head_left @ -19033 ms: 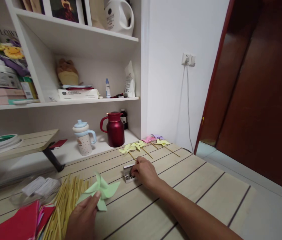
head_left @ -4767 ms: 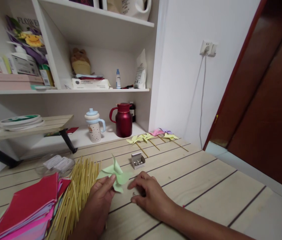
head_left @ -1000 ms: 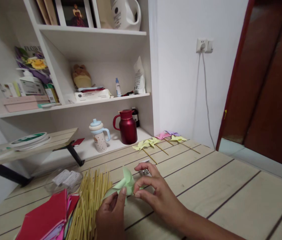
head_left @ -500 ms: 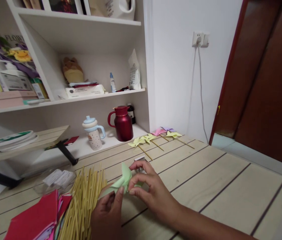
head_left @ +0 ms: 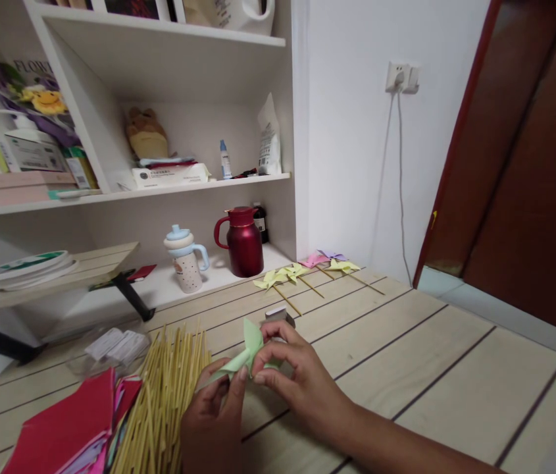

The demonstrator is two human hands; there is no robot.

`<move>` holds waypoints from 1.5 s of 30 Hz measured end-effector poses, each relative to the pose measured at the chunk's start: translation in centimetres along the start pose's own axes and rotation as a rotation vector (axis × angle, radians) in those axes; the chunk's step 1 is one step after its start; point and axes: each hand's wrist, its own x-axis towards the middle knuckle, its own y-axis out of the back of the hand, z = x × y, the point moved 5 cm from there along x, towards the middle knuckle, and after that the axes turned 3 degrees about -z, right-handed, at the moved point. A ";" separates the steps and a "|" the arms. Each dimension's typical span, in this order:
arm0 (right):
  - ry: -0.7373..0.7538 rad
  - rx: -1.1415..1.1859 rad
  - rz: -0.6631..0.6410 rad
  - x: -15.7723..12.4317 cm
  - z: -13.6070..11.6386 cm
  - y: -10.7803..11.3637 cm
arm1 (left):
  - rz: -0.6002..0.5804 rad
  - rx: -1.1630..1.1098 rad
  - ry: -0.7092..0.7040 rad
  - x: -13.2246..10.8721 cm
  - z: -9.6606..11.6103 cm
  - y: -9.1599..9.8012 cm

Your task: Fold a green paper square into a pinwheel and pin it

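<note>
A pale-green folded paper pinwheel (head_left: 249, 352) is held just above the pale wooden bench (head_left: 435, 382), to the right of and near a loose bundle of thin yellow wooden sticks (head_left: 162, 395). It is gripped between the thumb and fingers of the left hand (head_left: 213, 415), which is seen right beside the near right edge of the bundle. Its middle is pinched by the right hand (head_left: 290, 375), farther to the right of the bundle, with the thumb and forefinger drawn narrow on the paper; whether anything small is caught between them cannot be told.

To the right of the bundle's far end, a small grey-and-white cardboard box (head_left: 283, 318) is partly covered by the right hand, and its contents are hidden. Farther beyond and to the right of the bundle, three pale-yellow paper pinwheels (head_left: 293, 272), a pink paper pinwheel (head_left: 313, 261) and a purple paper pinwheel (head_left: 331, 255) are laid on the bench, some with their sticks showing. Against the bundle's left side, a stack of coloured paper sheets (head_left: 65, 421) is placed, red on top. Beyond the bundle, a speckled lidded cup (head_left: 189, 271) and, farther right, a glossy dark-red jug (head_left: 245, 247) are stood upright on a white shelf.
</note>
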 end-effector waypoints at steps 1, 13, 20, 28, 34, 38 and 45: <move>0.002 0.003 0.005 0.0 0.0 0.0 | -0.014 -0.009 -0.018 0.1 -0.1 -0.1; 0.041 -0.012 0.024 -0.1 0.1 0.1 | -0.055 -0.038 -0.049 0.0 0.0 0.1; 0.042 0.003 0.033 -0.1 -0.1 0.2 | -0.063 -0.045 -0.032 -0.1 0.2 0.0; 0.035 0.023 0.030 -0.1 -0.2 0.2 | -0.075 -0.071 -0.048 -0.1 0.2 -0.1; 0.006 0.053 0.037 -0.1 0.0 0.2 | -0.082 -0.071 0.015 -0.2 0.4 -0.1; -0.006 0.090 0.033 0.0 0.0 0.2 | -0.080 -0.094 0.048 -0.4 0.5 -0.1; -0.001 0.112 0.034 0.0 -0.2 0.1 | -0.097 -0.048 0.024 -0.4 0.6 -0.1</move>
